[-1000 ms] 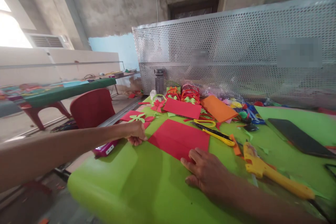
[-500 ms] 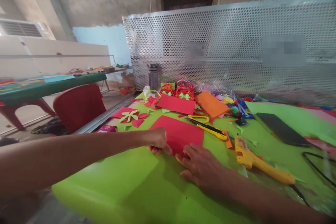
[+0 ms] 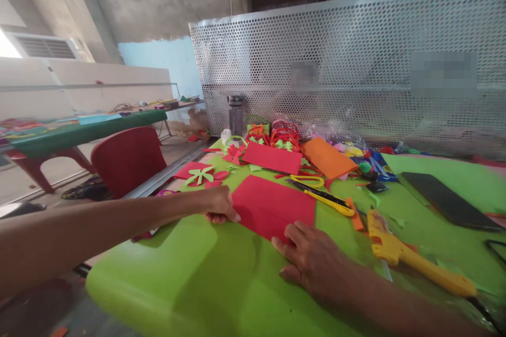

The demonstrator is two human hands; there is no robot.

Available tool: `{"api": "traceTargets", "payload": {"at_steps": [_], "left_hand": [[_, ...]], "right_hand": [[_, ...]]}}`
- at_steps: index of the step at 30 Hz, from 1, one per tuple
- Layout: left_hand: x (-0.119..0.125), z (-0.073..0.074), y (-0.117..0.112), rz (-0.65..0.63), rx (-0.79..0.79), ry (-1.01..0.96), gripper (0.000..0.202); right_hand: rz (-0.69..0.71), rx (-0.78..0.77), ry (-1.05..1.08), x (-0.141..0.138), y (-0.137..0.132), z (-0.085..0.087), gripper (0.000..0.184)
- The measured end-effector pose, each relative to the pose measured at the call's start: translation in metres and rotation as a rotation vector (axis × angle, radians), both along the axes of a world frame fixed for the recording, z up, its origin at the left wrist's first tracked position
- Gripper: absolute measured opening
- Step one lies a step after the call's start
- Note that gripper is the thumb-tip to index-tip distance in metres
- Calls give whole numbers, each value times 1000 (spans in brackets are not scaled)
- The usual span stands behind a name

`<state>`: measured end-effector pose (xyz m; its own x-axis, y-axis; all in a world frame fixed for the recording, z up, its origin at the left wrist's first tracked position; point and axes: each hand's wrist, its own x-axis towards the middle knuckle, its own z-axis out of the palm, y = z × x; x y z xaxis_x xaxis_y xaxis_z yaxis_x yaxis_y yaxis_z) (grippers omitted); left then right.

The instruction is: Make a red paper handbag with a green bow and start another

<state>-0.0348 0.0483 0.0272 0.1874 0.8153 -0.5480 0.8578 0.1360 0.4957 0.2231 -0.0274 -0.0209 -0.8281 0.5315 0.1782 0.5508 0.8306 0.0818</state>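
A folded red paper sheet (image 3: 272, 205) lies on the lime-green table cover (image 3: 205, 274). My left hand (image 3: 219, 204) is at the sheet's left corner, fingers curled and pressing along its near-left edge. My right hand (image 3: 312, 260) lies flat with fingers stretched out, its fingertips holding down the sheet's near corner. Neither hand lifts the paper off the table.
A yellow glue gun (image 3: 403, 258) lies right of my right hand, with a yellow utility knife (image 3: 330, 202) and scissors (image 3: 306, 181) beyond the sheet. More red and orange sheets (image 3: 326, 158), paper cut-outs, a dark bottle (image 3: 236, 115) and a black phone (image 3: 448, 200) sit further back. A red chair (image 3: 128, 158) stands left.
My left hand slid right along the sheet's near edge towards my right hand, then back left to the corner. My right hand stayed pressed on the near corner.
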Motion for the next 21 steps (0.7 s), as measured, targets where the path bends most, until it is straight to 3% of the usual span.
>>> {"api": "traceTargets", "payload": {"at_steps": [4,9,12,14,17,21], "left_hand": [[-22,3,-1,89,9,59,36],[-45,5,1,100,45,155,36],[-47,10,-1,64,162,222,24],[-40,14,-10,21,309,247,28],[-20,12,-36,-134,510,201,37],[-3,-9,-71,-620,565,25,67]], "right_hand": [[-3,-43,24,3,1,-5,41],[0,-16,24,5,1,-9,46],[-3,-5,21,4,1,-7,45],[-2,-20,15,3,1,-4,44],[3,-36,-5,4,2,0,46],[16,-91,-12,7,3,5,47]]}}
